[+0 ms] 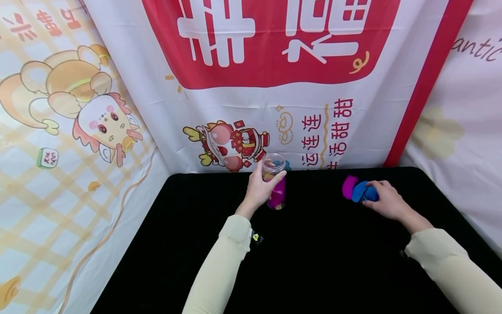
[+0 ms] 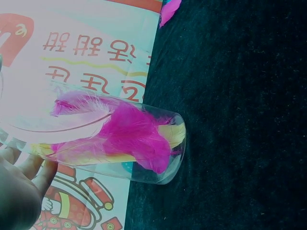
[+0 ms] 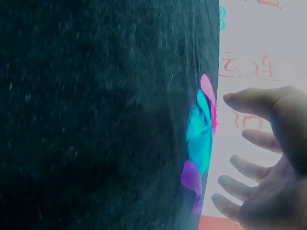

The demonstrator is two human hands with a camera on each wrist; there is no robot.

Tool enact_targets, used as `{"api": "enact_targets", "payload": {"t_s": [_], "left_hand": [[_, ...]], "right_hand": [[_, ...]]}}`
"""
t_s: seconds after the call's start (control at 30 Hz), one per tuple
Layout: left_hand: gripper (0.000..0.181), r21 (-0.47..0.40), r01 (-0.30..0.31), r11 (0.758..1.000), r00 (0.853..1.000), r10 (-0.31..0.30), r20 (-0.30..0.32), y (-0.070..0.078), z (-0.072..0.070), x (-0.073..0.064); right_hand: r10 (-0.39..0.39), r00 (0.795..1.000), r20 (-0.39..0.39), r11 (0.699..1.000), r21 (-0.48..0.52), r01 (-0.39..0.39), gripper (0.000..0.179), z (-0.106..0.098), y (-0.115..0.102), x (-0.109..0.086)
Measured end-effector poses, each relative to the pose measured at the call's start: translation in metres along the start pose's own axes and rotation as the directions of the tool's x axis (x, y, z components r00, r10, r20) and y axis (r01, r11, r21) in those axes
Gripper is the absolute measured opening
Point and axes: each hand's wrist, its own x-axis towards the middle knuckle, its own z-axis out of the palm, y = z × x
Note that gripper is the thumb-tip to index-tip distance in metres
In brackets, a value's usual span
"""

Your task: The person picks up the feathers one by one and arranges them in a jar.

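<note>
My left hand (image 1: 259, 187) grips a clear jar (image 1: 278, 198) near its open top, by the far edge of the black table. Magenta and yellow feathers (image 2: 139, 134) fill much of it, and it appears sideways in the left wrist view. To the right, my right hand (image 1: 386, 200) reaches over blue feathers (image 1: 361, 192), with a magenta feather (image 1: 349, 187) beside them. In the right wrist view its fingers (image 3: 259, 139) are spread, with nothing seen between them. A purple feather (image 3: 191, 176) also shows there, below the blue ones.
The black cloth-covered table (image 1: 306, 257) runs back to a white and red printed hanging (image 1: 282, 56). More printed cloth (image 1: 59, 174) hangs along the left side. Something blue (image 1: 288, 165) shows just behind the jar, partly hidden.
</note>
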Motion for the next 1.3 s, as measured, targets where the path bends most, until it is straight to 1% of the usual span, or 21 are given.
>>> {"api": "enact_targets", "payload": {"t_s": [0.3, 0.5, 0.63, 0.73, 0.87, 0.93, 1.07, 1.17, 1.2, 1.23, 1.3], "left_hand": [[0.061, -0.004, -0.002, 1.000, 1.000, 0.002, -0.002, 0.001, 0.000, -0.001], [0.064, -0.015, -0.008, 1.000, 1.000, 0.008, 0.002, 0.001, 0.000, -0.001], [0.065, -0.010, -0.002, 1.000, 1.000, 0.002, 0.000, 0.001, 0.000, 0.000], [0.067, -0.007, 0.002, 1.000, 1.000, -0.002, 0.003, 0.002, 0.000, 0.000], [0.065, -0.012, 0.005, 1.000, 1.000, -0.005, 0.009, 0.002, 0.000, 0.000], [0.064, -0.012, 0.007, 1.000, 1.000, -0.007, 0.008, 0.002, 0.000, 0.000], [0.063, -0.013, 0.003, 1.000, 1.000, -0.003, 0.006, 0.002, 0.000, 0.000], [0.063, -0.009, 0.001, 1.000, 1.000, -0.001, 0.004, 0.001, 0.000, 0.000], [0.062, -0.006, -0.002, 1.000, 1.000, 0.002, 0.003, 0.001, 0.000, 0.000], [0.061, -0.007, -0.004, 1.000, 1.000, 0.004, 0.002, 0.001, 0.000, 0.000], [0.063, -0.009, -0.004, 1.000, 1.000, 0.004, 0.003, 0.001, 0.000, 0.000]], "right_hand": [[-0.028, 0.998, -0.063, 0.999, 0.014, 0.029, 0.064, 0.000, 0.024, 0.001], [-0.019, 0.993, -0.119, 0.999, 0.040, 0.024, 0.063, 0.001, 0.037, 0.002], [0.020, 0.987, -0.156, 0.998, 0.068, -0.010, 0.063, 0.000, 0.042, 0.001], [0.098, 0.984, -0.148, 0.989, 0.129, -0.079, 0.069, -0.002, 0.044, -0.001], [0.212, 0.972, -0.101, 0.958, 0.220, -0.186, 0.077, -0.006, 0.045, -0.005], [0.246, 0.965, -0.088, 0.944, 0.248, -0.218, 0.079, -0.007, 0.046, -0.006], [0.286, 0.955, -0.078, 0.918, 0.307, -0.250, 0.080, -0.009, 0.049, -0.006], [0.325, 0.944, -0.051, 0.879, 0.384, -0.282, 0.080, -0.009, 0.052, -0.005], [0.336, 0.941, -0.044, 0.862, 0.416, -0.289, 0.076, -0.010, 0.053, -0.005], [0.349, 0.937, -0.033, 0.839, 0.457, -0.296, 0.071, -0.010, 0.052, -0.005], [0.368, 0.930, -0.025, 0.794, 0.529, -0.300, 0.057, -0.010, 0.052, -0.005]]}}
